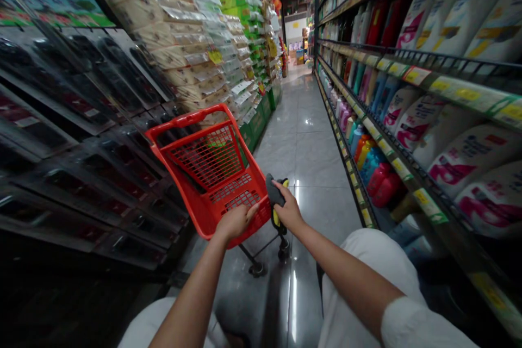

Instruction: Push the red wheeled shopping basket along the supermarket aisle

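Note:
A red plastic shopping cart (pixel 207 168) stands tilted in a shop aisle just ahead of me, its basket empty as far as I can see. My left hand (pixel 235 221) is closed over the cart's near rim. My right hand (pixel 287 211) is wrapped round the cart's grey and yellow handle (pixel 274 196) at the right rear corner. Both forearms reach forward from the bottom of the view. The cart's black wheels (pixel 256 269) rest on the glossy grey floor tiles.
Shelves of bottles and refill pouches (pixel 411 119) line the right side. On the left hang dark packaged goods (pixel 81 119), then stacked paper packs (pixel 191 49) and green boxes (pixel 244 5). The tiled aisle (pixel 305 130) runs straight ahead.

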`<control>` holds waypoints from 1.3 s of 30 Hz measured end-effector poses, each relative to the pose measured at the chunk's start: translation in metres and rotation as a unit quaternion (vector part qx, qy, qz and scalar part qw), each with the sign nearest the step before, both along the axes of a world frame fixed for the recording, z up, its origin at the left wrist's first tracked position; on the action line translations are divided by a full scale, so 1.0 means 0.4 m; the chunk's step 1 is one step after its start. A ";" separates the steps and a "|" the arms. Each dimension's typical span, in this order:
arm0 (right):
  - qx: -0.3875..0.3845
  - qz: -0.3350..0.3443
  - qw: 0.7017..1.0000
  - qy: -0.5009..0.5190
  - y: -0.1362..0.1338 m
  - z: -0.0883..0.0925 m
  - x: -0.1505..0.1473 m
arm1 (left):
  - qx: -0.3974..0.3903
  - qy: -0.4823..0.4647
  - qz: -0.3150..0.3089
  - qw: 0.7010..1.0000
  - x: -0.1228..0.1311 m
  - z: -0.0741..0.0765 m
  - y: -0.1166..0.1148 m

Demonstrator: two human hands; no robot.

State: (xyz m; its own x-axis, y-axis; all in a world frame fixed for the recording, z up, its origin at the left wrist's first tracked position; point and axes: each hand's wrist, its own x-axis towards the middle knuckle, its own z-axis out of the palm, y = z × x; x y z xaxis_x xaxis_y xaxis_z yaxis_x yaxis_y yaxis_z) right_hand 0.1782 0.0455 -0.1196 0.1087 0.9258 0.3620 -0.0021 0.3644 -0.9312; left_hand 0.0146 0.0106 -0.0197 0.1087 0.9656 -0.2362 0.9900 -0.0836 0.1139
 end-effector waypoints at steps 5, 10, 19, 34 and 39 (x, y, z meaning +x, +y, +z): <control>-0.160 0.019 0.987 0.000 0.007 -0.080 -0.064 | 0.002 -0.003 0.012 1.000 0.001 0.002 0.004; -0.061 0.023 0.996 0.063 0.038 -0.004 -0.054 | 0.002 -0.016 0.013 1.000 -0.003 0.003 0.013; -0.139 0.023 0.989 -0.040 0.021 -0.059 -0.074 | 0.014 -0.002 0.026 1.000 -0.001 0.001 0.013; -0.203 0.006 0.979 -0.009 0.019 -0.156 -0.095 | 0.007 -0.021 0.021 1.000 0.022 0.005 0.019; -0.107 0.002 0.993 0.039 0.049 -0.063 -0.080 | 0.009 -0.007 0.025 1.000 0.006 -0.002 0.023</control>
State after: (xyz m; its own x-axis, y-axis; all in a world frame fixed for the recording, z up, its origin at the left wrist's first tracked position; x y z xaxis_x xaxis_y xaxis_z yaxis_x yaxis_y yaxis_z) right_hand 0.1461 0.0650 -0.1448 0.1245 0.9813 0.1469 -0.0777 0.1572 -0.9845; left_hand 0.0170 0.0198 -0.0205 0.0635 0.9739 -0.2179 0.9912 -0.0361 0.1276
